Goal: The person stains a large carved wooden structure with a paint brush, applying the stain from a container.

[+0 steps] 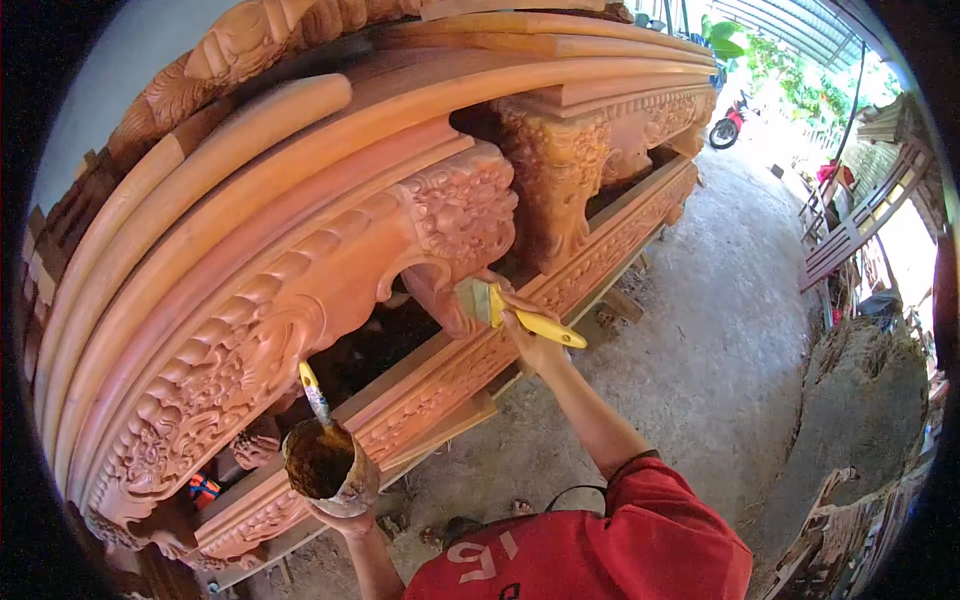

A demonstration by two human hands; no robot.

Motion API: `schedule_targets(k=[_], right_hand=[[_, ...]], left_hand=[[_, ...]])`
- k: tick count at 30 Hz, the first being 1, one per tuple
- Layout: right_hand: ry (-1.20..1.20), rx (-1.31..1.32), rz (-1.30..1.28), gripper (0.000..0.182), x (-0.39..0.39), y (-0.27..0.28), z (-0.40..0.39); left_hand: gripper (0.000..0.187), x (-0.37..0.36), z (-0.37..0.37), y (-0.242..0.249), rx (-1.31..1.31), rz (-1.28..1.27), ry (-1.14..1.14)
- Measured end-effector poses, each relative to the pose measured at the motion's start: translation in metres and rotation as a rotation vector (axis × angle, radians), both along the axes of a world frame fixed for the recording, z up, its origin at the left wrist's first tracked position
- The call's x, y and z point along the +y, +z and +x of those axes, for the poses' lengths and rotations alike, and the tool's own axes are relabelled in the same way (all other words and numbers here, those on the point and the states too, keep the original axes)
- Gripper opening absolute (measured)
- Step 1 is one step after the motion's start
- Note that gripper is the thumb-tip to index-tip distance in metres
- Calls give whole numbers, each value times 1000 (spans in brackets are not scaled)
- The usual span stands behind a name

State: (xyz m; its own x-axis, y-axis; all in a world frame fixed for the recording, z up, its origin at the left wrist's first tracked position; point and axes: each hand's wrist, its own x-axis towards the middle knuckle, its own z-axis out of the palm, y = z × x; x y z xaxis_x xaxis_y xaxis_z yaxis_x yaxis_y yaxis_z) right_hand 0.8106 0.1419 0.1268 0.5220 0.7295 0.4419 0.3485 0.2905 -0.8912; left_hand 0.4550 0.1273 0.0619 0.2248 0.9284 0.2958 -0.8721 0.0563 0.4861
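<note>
My right hand (527,330) is closed around a wide flat paintbrush (555,331) with a yellow handle. Its pale bristles lie right at a carved leg (455,300) of a large reddish-brown wooden piece of furniture (400,120). Low on the left, my left hand (345,522) supports a stained pot (362,484) from below, with most of the fingers hidden beneath it. Dark brown matter coats the inside of the pot. A smaller brush (314,388) with a yellow-tipped handle stands in it, leaning on the rim.
A carved lower rail (420,400) runs along the furniture's base, close to my arms. Grey concrete floor (690,330) stretches to the right. Wooden frames (870,215) and stacked scrap line the far right. A red motorbike (730,125) is parked at the back.
</note>
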Motion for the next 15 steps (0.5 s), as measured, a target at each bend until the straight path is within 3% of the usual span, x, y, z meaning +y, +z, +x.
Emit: schedule_targets(k=[4, 5, 8, 13, 15], right_hand=[[125, -79, -13, 30, 5, -37, -5], [66, -49, -182, 31, 3, -45, -4], [67, -118, -246, 33, 4, -43, 4], [99, -164, -394, 29, -5, -27, 29], [75, -124, -253, 29, -4, -20, 29]], left_hand=[[65, 9, -25, -46, -18, -256, 155], [66, 7, -29, -48, 5, -370, 241], [66, 5, -20, -33, 16, -242, 153], [72, 5, 0, 0, 33, -225, 250], [70, 3, 2, 4, 38, -168, 190]])
